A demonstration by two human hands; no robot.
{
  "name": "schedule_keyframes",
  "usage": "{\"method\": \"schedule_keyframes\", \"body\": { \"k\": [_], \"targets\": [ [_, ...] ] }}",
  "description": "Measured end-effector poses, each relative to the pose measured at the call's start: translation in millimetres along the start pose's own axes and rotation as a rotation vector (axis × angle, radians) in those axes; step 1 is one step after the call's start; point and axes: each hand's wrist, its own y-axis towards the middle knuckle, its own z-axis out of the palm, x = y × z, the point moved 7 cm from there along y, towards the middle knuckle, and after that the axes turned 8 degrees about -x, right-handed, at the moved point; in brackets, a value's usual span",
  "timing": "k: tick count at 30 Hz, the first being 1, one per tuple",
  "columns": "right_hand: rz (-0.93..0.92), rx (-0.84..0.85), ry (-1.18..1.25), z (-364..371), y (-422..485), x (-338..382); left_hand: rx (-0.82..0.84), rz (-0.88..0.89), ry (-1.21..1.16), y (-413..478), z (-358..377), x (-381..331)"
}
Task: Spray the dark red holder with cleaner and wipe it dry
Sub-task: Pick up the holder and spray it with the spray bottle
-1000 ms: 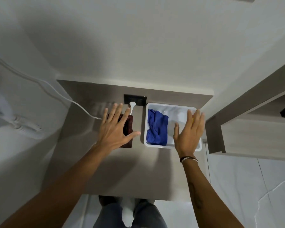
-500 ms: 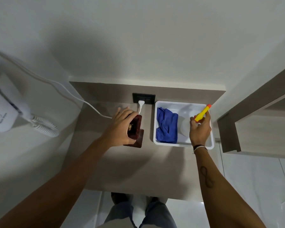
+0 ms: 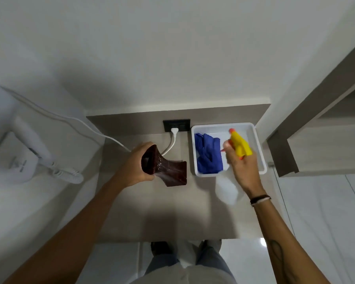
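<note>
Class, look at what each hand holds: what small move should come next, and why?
Probably aim and squeeze. The left hand holds the dark red flared holder lifted and tilted. The right hand grips the clear spray bottle with the yellow trigger head, not plainly aimed at the holder. The crumpled blue cloth lies unused in the white plastic tray, so spraying seems due before wiping.
</note>
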Motion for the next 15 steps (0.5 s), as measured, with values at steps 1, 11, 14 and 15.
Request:
{"method": "schedule_keyframes", "body": {
  "k": [1,11,14,15],
  "targets": [
    [0.042,0.13,0.002,13.3,-14.4,0.0,-0.003,-0.01,-0.007,-0.6,-1.6,4.4],
    [0.05,0.555,-0.188,118.1,-90.5,-18.8,0.017,-0.04,-0.06,-4.2,-15.2,23.1],
    [0.017,0.534,-0.238,135.2,-88.2,-20.7,0.019,-0.025,-0.056,-3.5,-15.9,23.2],
    [0.006,0.523,-0.26,138.6,-86.9,-20.9,0.025,-0.02,-0.055,-2.9,-15.8,22.6]
  ]
}}
